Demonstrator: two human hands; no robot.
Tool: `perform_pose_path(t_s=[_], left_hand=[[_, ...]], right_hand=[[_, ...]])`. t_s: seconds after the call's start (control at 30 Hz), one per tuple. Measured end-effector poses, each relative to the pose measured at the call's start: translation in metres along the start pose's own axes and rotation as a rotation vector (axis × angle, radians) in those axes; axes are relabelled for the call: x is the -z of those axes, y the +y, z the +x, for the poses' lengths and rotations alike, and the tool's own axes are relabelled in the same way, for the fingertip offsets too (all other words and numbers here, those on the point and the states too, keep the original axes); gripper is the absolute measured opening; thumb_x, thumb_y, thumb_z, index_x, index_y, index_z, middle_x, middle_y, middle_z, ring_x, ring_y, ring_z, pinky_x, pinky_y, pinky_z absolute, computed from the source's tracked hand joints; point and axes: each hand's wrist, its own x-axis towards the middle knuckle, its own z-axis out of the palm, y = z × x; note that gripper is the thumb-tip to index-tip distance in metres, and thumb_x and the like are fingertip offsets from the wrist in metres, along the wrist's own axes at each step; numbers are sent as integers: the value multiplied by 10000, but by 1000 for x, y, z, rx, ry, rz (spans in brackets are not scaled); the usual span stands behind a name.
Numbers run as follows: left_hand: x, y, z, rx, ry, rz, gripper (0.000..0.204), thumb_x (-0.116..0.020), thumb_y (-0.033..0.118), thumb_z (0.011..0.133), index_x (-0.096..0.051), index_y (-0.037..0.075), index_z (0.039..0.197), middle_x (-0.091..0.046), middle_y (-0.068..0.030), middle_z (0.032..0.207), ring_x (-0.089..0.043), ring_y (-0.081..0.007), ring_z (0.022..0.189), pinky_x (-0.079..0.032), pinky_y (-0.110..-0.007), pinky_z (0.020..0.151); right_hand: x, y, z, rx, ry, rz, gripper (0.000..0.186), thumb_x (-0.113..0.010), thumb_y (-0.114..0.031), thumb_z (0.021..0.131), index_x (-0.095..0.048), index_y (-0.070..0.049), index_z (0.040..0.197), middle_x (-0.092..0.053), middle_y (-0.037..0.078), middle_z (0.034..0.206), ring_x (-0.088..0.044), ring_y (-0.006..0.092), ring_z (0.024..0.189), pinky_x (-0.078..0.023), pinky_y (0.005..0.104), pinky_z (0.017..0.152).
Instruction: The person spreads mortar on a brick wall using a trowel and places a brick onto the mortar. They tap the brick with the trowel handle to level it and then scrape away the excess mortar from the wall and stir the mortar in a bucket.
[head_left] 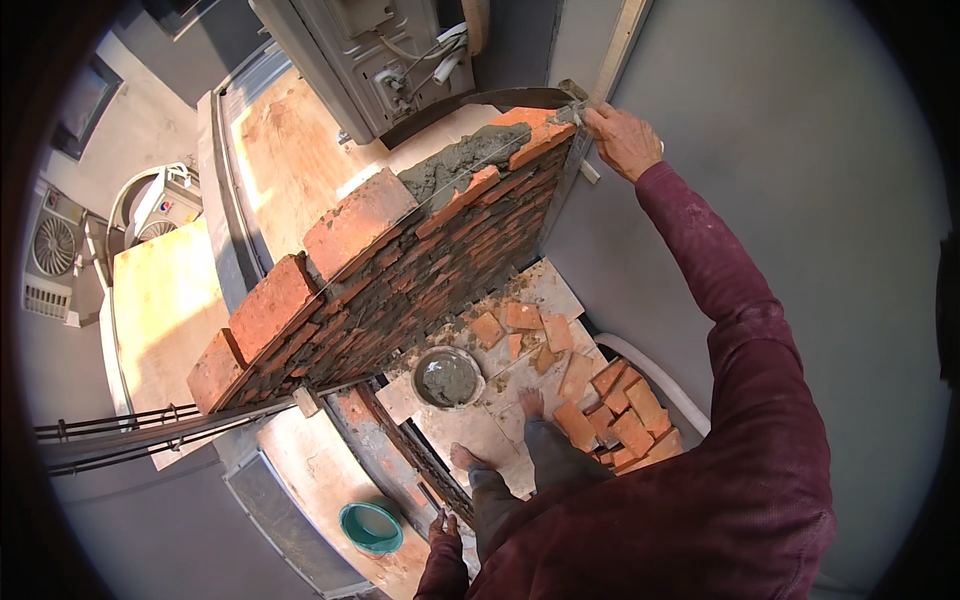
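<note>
A partly built brick wall [440,240] runs from the lower left to the grey side wall, with wet mortar in its joints. At its far right end my right hand [625,142] reaches out, fingers drawn together at the last orange brick [537,132] and the mortar beside it. What those fingers pinch is too small to make out. A thin string line stretches along the top course. Grey mortar [462,165] lies spread between that brick and a larger laid brick [360,222]. Low beside my legs, my left hand [445,530] is closed round something I cannot make out.
A round pan of mortar [447,378] sits on the floor before my bare feet. Stacked bricks [630,415] and broken pieces lie to its right. A teal bucket [371,528] stands lower left. Beyond the wall is an air-conditioner unit [370,60]; dark rods [120,430] extend left.
</note>
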Motion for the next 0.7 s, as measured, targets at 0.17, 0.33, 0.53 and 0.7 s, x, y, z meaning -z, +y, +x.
perform_pose_path(t_s=[0.17, 0.33, 0.53, 0.7], left_hand=[[-6, 0, 8, 172, -263, -160, 426, -685, 279, 931, -632, -9, 1239, -700, -157, 1149, -647, -222, 1076, -485, -348, 952], [-8, -14, 30, 78, -555, 170, 452, -643, 384, 940, -637, 58, 1254, -689, -115, 1193, -630, -217, 1131, -472, -360, 978], [-40, 0, 61, -77, -760, 202, 490, -608, 422, 946, -600, 88, 1304, -602, -152, 1325, -558, -263, 1246, -412, -364, 1060], [-70, -10, 50, -52, -803, 182, 487, -627, 428, 932, -604, 101, 1291, -655, -162, 1225, -594, -280, 1195, -456, -378, 1014]], right_hand=[[27, 6, -107, -468, -398, 618, 263, -567, -314, 925, -535, -53, 934, -549, 88, 705, -614, 223, 586, -487, 361, 504], [-61, -95, -139, -822, -617, 1601, 429, -434, -492, 1003, -490, -67, 983, -477, 29, 648, -467, 116, 439, -434, 285, 372], [-92, -188, -109, -864, -368, 1911, 375, -420, -441, 1005, -468, -73, 952, -484, 37, 640, -487, 124, 438, -455, 304, 384], [-85, -228, -133, -927, -297, 1560, 382, -400, -393, 1016, -490, -27, 958, -507, 64, 644, -534, 163, 454, -486, 335, 426]])
